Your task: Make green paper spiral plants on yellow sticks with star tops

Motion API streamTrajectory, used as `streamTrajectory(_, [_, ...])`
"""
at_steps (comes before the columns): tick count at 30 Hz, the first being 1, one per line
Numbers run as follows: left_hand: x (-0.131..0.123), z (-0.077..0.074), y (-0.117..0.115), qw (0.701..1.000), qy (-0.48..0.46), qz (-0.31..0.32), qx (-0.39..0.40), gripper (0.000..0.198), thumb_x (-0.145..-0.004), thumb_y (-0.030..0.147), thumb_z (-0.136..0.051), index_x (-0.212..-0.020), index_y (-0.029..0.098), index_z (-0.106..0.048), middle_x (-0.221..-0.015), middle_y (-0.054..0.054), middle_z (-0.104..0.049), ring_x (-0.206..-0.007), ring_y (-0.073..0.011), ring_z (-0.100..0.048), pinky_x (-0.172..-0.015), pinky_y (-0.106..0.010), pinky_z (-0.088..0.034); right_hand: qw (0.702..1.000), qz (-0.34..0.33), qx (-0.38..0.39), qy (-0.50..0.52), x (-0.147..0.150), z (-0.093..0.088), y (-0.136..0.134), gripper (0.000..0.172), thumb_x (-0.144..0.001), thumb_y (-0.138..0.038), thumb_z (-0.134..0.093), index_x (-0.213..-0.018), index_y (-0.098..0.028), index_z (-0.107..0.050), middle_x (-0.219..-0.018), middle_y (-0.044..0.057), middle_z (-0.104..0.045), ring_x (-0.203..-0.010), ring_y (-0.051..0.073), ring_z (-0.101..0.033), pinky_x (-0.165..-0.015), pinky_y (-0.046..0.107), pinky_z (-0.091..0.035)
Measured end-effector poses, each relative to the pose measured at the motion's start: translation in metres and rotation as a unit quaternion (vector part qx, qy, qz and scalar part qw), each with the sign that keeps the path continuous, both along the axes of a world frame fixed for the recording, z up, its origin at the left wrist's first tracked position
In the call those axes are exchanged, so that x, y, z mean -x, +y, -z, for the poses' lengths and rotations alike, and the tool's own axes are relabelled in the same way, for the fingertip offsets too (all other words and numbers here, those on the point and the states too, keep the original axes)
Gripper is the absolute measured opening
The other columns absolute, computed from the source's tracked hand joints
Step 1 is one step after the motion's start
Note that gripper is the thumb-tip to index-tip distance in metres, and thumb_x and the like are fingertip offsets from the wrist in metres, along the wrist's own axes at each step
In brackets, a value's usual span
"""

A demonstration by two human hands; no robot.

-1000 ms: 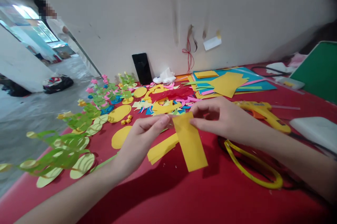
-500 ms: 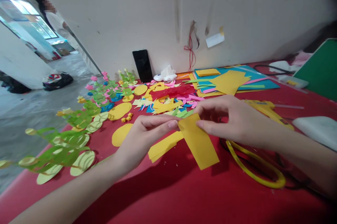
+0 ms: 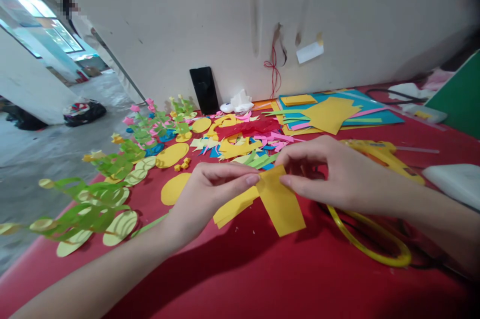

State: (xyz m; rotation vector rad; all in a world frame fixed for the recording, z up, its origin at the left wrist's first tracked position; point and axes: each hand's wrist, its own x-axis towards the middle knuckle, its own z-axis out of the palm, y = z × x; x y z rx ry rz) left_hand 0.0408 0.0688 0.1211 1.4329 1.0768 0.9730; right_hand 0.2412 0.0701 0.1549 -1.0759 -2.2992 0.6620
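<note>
A yellow paper strip (image 3: 283,206) hangs from my two hands above the red table. My left hand (image 3: 212,196) pinches its upper left corner between thumb and fingers. At the upper right edge, my right hand (image 3: 322,171) pinches it the same way. Below and left of it, several more yellow strips (image 3: 234,209) lie on the table. A yellow paper circle (image 3: 174,189) lies partly behind my left hand. Beside my right forearm are a yellow glue gun (image 3: 371,151) and a yellow loop handle (image 3: 371,244), partly hidden by the arm.
Paper plants on round bases (image 3: 120,226) line the left edge. Coloured paper scraps (image 3: 240,146) are heaped in the middle. A black phone (image 3: 204,90) leans on the wall. Stacked paper sheets (image 3: 375,109) lie at the back right. A person (image 3: 80,24) stands behind the wall's edge.
The hanging end of the yellow strip has swung slightly left and up. Both hands keep their pinch on it. The whole view has shifted a little.
</note>
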Motion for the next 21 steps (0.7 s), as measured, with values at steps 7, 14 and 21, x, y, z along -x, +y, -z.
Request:
streamTrajectory(7, [-0.0015,-0.0031,-0.0011,0.999,-0.009,0.032,0.001,0.004,-0.070,0.024,-0.070,-0.068,0.024,-0.073,-0.073,0.002,-0.072,-0.071,-0.0130,-0.063,-0.065,-0.019,-0.050,0.999,-0.017,-0.024,0.029,0.0056,0.0008,-0.0021,0.008,-0.077,-0.020,-0.055,-0.071,-0.017,-0.060,-0.057,-0.006,-0.054,-0.051,0.004,-0.044,-0.046,0.015,-0.033])
streamTrajectory(14, [0.0011,-0.0042,-0.0032,0.999,0.019,0.043,-0.011,0.007,-0.069,0.024,-0.070,-0.074,0.027,-0.073,-0.077,0.004,-0.072,-0.072,-0.0108,-0.061,-0.066,-0.016,-0.047,0.999,-0.008,-0.033,0.025,0.0043,0.0015,-0.0033,0.009,-0.076,-0.016,-0.053,-0.071,-0.017,-0.060,-0.057,-0.005,-0.055,-0.051,0.004,-0.043,-0.047,0.016,-0.033])
streamTrajectory(21, [-0.0002,-0.0073,-0.0057,0.996,0.035,0.063,-0.058,0.009,-0.075,0.022,-0.065,-0.075,0.027,-0.073,-0.078,0.003,-0.070,-0.079,-0.0130,-0.061,-0.072,-0.019,-0.047,0.999,-0.013,-0.037,-0.007,0.0033,0.0017,-0.0038,0.010,-0.076,-0.017,-0.051,-0.072,-0.017,-0.060,-0.058,-0.004,-0.056,-0.051,0.006,-0.044,-0.047,0.018,-0.034])
